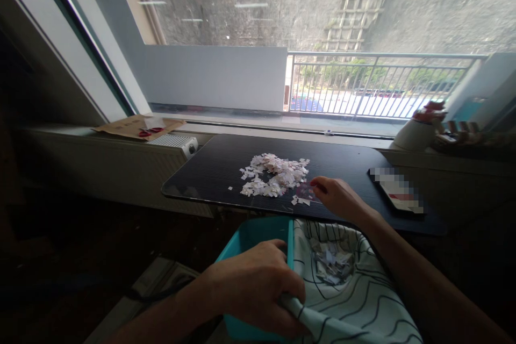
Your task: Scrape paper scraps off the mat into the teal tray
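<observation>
A loose heap of small white paper scraps [278, 172] lies on the dark tabletop [334, 158]. At the heap's right edge is my right hand [338, 199], its fingers curled together. Beside its fingertips shows a faint pinkish, see-through shape; whether the fingers hold it is unclear. Below the table's front edge, my left hand [262, 285] is closed on the rim of a white cloth [363, 306] with dark wavy stripes. The cloth sags like a pouch and has more paper scraps [332, 263] inside. A turquoise bin [253, 231] stands beside the cloth, partly hidden behind my left hand.
A phone-like flat object [397, 191], partly blurred out, rests at the table's right. On the left sill lie red-handled scissors [151, 131] on brown paper [124, 129], above a radiator [141, 172]. A white vase [415, 131] stands at the right by the window.
</observation>
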`<state>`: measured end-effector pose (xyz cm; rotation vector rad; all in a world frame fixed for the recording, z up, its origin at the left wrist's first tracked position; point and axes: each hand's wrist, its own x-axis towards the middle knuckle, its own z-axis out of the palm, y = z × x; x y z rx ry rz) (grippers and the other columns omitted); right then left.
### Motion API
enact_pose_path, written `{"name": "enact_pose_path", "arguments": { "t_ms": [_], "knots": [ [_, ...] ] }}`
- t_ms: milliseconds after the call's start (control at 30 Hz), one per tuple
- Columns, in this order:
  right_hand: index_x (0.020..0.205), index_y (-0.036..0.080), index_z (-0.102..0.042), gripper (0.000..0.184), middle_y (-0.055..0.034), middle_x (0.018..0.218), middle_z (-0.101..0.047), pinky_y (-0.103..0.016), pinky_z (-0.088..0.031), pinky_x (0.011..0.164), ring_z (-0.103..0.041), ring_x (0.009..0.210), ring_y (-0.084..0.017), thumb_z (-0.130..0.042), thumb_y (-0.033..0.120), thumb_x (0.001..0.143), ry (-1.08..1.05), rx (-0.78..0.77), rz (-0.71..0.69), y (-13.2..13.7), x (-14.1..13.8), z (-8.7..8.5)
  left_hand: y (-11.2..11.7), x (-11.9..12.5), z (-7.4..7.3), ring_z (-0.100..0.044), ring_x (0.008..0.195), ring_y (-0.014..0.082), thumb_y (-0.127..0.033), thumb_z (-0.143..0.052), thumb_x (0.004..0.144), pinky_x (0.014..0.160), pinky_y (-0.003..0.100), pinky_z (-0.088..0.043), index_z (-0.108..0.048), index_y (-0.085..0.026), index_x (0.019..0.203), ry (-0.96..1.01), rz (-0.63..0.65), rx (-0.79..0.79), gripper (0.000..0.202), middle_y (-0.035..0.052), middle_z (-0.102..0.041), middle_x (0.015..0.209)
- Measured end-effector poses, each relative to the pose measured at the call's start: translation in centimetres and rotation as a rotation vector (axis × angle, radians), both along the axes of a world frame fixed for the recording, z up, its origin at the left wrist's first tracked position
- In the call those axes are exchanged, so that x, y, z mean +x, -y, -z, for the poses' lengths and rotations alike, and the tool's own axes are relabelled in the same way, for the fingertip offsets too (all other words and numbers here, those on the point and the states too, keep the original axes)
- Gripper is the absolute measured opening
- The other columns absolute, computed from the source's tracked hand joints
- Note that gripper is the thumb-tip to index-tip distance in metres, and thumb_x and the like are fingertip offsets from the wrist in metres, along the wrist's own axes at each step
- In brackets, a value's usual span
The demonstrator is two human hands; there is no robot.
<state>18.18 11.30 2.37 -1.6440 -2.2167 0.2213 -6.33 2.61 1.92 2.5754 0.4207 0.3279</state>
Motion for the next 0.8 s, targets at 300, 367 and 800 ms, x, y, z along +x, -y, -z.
{"name": "enact_pose_path", "arguments": {
  "t_ms": [300,367,800],
  "knots": [
    [0.104,0.017,-0.070,0.030,-0.0065,0.086,-0.075,-0.026,-0.041,0.066,-0.067,0.076,-0.020,-0.045,0.026,0.091,0.015,0.003,-0.014,0.6,0.2,-0.4,-0.2,0.2,-0.3,-0.046,0.048,0.0095,-0.028,-0.090,0.056,0.102,0.033,-0.032,-0.070,-0.022,0.072,-0.022,-0.011,0.020,0.027,-0.0113,-0.040,0.045],
    [0.102,0.017,-0.070,0.029,-0.0069,0.085,-0.075,-0.027,-0.040,0.066,-0.067,0.076,-0.021,-0.046,0.026,0.090,0.025,0.001,-0.010,0.6,0.1,-0.5,-0.2,0.2,-0.3,-0.046,0.048,0.0092,-0.029,-0.090,0.057,0.102,0.033,-0.032,-0.070,-0.023,0.073,-0.022,-0.009,0.021,0.026,-0.0114,-0.041,0.045],
    [0.103,0.016,-0.070,0.029,-0.0090,0.086,-0.074,-0.027,-0.039,0.064,-0.066,0.076,-0.021,-0.044,0.026,0.092,0.050,0.018,0.046,-0.5,0.2,-0.6,-0.2,0.1,-0.4,-0.046,0.049,0.0087,-0.028,-0.093,0.052,0.102,0.031,-0.030,-0.069,-0.022,0.072,0.001,-0.018,-0.001,0.032,-0.0122,-0.038,0.046]
  ]
}}
